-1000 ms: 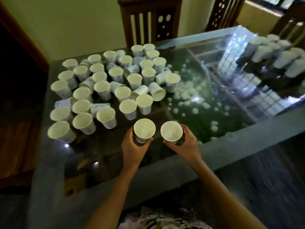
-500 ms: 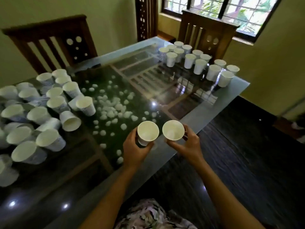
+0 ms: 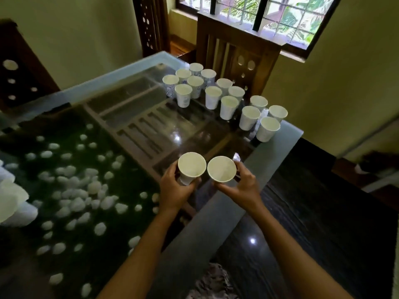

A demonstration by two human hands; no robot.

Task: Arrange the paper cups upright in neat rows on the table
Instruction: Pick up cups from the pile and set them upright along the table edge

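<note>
I carry two white paper cups upright, side by side, above the near right part of the glass table (image 3: pixel 272 147). My left hand (image 3: pixel 174 190) grips the left cup (image 3: pixel 191 167) round its lower wall. My right hand (image 3: pixel 244 186) holds the right cup (image 3: pixel 221 169) from below and from the right. Several upright cups stand in rows (image 3: pixel 222 98) at the table's far right corner; the nearest of them (image 3: pixel 267 128) sits by the right edge. Only a blurred white cup (image 3: pixel 13 203) of the unsorted heap shows at the left edge.
A dark wooden chair (image 3: pixel 237 55) stands behind the rows of cups, under a window. Another chair back (image 3: pixel 19 67) is at the far left. Under the glass lie white pebbles on green (image 3: pixel 86 186). Dark polished floor (image 3: pixel 313 234) lies right of the table.
My view has swung right, away from the unsorted heap and toward the rows at the far right corner. Both hands, each still holding its cup, have travelled right along the table's near edge.
</note>
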